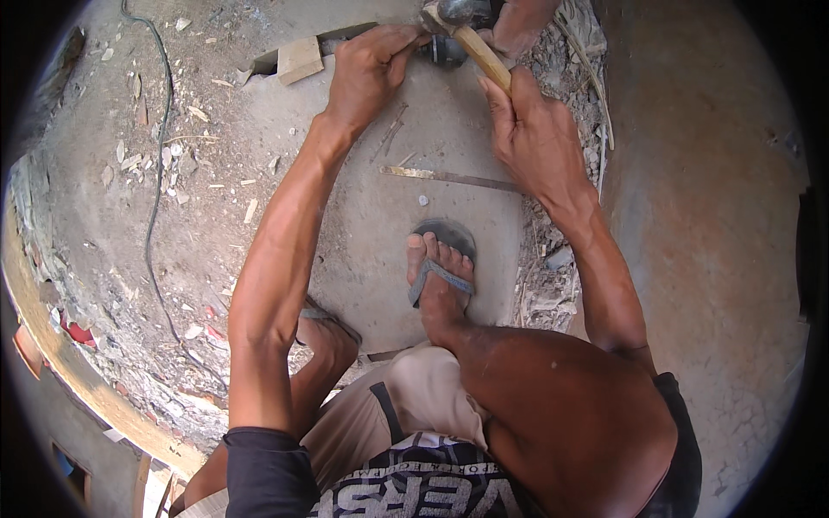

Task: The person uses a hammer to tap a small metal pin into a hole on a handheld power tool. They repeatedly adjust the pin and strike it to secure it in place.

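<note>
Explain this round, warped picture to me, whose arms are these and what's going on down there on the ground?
The picture comes from a wide fisheye camera worn on a person's head, looking down, so straight edges bend near the rim. The two bare arms rising from the bottom are the wearer's own. The right hand grips the wooden handle of a hammer. The left hand reaches to a dark round object at the top; what it is I cannot tell. Another person's hand is at that spot too. A sandalled foot stands on a grey slab, where a thin metal strip lies. A wood block, chips and a cable lie on the dusty floor.
</note>
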A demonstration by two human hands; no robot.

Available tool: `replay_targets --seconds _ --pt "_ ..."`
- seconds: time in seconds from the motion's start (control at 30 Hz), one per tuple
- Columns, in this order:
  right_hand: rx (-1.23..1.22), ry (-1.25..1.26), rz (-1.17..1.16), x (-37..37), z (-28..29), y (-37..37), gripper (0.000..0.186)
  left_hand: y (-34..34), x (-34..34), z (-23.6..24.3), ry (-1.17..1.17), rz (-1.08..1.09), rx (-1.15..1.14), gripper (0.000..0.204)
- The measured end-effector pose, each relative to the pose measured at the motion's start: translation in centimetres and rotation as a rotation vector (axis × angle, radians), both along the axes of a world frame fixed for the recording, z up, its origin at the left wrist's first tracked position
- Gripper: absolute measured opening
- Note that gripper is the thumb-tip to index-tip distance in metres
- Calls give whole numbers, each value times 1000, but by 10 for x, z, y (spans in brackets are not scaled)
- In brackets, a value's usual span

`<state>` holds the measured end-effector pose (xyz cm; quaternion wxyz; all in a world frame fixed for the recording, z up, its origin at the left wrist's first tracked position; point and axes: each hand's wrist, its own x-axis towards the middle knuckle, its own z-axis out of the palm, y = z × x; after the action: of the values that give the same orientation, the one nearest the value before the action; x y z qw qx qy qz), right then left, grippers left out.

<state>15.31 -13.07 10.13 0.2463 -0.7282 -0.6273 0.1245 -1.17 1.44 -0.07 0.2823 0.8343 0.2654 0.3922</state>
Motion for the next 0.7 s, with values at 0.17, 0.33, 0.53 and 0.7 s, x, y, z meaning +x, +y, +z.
replay_targets --seconds 0.17,0.33,0.53,0.7 --pt "210 104 -25 -8 9 0 22 2 0 -1 -13 3 -8 23" --pt "-4 10 4 0 1 3 21 -1 -1 2 8 11 -66 23" --pt "216 102 -6 -9 1 -4 22 0 -1 -5 -31 8 -34 24" --pt "17 -26 19 -2 5 8 22 2 -1 1 -10 5 -77 25"
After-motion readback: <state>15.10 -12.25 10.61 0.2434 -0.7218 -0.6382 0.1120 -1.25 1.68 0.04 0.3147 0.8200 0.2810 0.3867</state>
